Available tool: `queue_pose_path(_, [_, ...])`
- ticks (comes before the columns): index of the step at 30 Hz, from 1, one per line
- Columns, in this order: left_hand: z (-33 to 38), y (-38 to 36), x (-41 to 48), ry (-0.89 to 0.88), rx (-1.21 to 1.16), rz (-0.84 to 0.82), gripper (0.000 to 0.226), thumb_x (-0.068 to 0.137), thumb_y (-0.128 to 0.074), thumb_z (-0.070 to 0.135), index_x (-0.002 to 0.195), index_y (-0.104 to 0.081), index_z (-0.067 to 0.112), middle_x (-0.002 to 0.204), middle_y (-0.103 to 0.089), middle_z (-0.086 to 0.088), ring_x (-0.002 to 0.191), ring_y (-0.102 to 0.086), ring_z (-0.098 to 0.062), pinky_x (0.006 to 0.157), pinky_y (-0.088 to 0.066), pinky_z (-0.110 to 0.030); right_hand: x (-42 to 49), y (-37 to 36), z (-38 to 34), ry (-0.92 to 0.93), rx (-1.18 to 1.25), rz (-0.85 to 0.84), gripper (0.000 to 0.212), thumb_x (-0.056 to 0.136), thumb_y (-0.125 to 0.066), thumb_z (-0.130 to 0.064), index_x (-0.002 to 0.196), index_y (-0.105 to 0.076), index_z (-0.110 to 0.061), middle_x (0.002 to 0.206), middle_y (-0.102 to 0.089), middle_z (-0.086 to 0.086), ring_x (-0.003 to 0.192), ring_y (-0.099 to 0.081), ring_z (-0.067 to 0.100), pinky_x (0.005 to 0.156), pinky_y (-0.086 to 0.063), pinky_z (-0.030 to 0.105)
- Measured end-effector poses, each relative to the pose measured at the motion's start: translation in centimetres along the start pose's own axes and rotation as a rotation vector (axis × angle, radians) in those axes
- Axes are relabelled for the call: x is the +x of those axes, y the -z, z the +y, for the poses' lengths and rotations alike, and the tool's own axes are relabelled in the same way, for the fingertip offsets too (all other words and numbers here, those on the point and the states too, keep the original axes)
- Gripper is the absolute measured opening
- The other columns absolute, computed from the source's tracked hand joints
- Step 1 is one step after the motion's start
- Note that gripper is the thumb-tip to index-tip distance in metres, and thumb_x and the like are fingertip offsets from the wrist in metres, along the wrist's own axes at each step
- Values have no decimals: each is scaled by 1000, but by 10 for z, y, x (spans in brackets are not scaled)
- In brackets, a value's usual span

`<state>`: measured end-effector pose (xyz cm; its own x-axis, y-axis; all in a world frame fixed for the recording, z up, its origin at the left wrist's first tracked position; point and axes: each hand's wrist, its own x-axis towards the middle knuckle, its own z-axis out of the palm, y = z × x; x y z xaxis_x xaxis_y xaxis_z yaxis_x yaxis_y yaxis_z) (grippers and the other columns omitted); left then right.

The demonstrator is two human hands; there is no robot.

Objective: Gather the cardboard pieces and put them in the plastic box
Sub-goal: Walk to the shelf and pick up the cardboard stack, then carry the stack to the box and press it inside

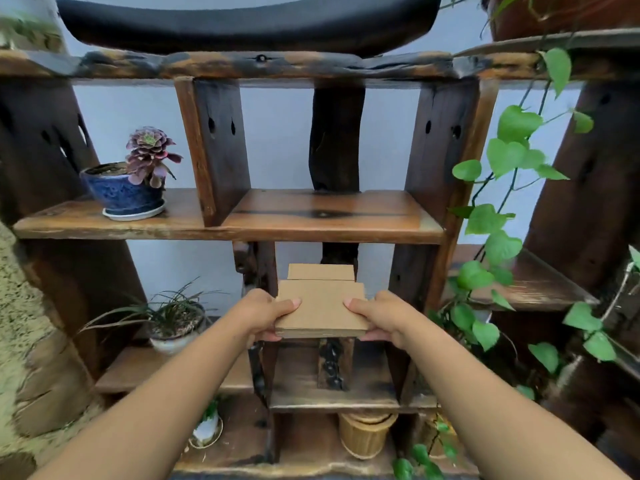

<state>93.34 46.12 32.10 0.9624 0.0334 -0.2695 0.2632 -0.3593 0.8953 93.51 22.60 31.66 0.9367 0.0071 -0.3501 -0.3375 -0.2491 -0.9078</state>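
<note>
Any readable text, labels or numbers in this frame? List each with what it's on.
None: no text shows.
Stack of plain brown cardboard pieces, held by the left hand and right hand: unprinted.
Glazed blue ceramic pot: pattern only.
Dark wooden shelf unit: no markings.

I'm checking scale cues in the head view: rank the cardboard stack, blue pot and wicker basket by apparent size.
1. Cardboard stack, though it is nearest the camera.
2. Blue pot.
3. Wicker basket, partly hidden by the shelf, so its place after the pot is unsure.
</note>
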Motion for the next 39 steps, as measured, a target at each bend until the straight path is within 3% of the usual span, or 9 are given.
queue_pose_path(3, [-39,-26,-19,39,13,-50,35,81,-73,41,81,-64,7,74,-64,-3,69,-62,-15,58,-59,-30,-15,-1,56,-62,37,-20,45,85,-73,-37,111,-54,-6,110,-67,10,99,-68,22,73,-62,36])
queue_pose_path(13, [-155,-102,-74,188,136,-178,34,83,-74,28,65,-50,13,63,-59,-6,60,-58,-20,59,-53,-36,-81,-23,212,-307,152,-37,14,91,-68,-25,82,-59,-19,74,-72,-4,71,-68,11,66,-60,30])
queue_pose_path(17, [-186,-112,-79,214,198,-277,31,84,-73,26,69,-50,12,69,-60,-6,66,-60,-21,61,-53,-34,-100,-39,255,-372,195,83,30,86,-73,-30,89,-47,-15,95,-68,8,89,-67,23,81,-58,40])
queue_pose_path(22, [-227,-128,-84,190,241,-509,17,90,-66,12,78,-67,0,57,-67,-2,49,-61,-12,44,-46,-21,-142,-61,298,-474,264,253,39,83,-77,-29,83,-40,-16,83,-59,5,72,-62,16,54,-53,28])
queue_pose_path(25, [-255,-142,-96,202,294,-708,23,89,-67,14,100,-70,-6,95,-75,-21,91,-72,-32,81,-59,-48,-182,-74,326,-539,320,366,37,83,-77,-25,81,-41,-18,80,-56,1,70,-59,14,54,-50,29])
queue_pose_path(28, [-271,-158,-113,129,376,-862,27,85,-69,20,105,-72,1,105,-73,-19,101,-69,-33,91,-54,-51,-228,-91,348,-631,410,501,37,84,-76,-25,89,-41,-14,86,-57,3,76,-59,18,63,-53,35])
queue_pose_path(31, [-275,-176,-134,56,431,-973,19,88,-66,14,101,-72,1,85,-75,-2,71,-72,-7,69,-60,-24,-272,-108,358,-701,454,633,38,85,-75,-30,103,-47,-12,95,-60,5,82,-60,18,61,-54,29])
queue_pose_path(34, [-267,-194,-162,-17,492,-1083,15,89,-65,8,75,-61,11,41,-56,18,36,-54,13,36,-36,-2,-319,-119,367,-704,446,695,40,88,-71,-31,110,-61,1,98,-64,10,77,-62,17,54,-50,23])
queue_pose_path(39, [-243,-236,-223,-170,607,-1323,24,90,-64,6,73,-56,20,61,-57,16,40,-54,15,39,-37,-3,-405,-131,386,-645,606,903,44,89,-70,-23,118,-60,8,99,-67,15,83,-66,20,68,-59,32])
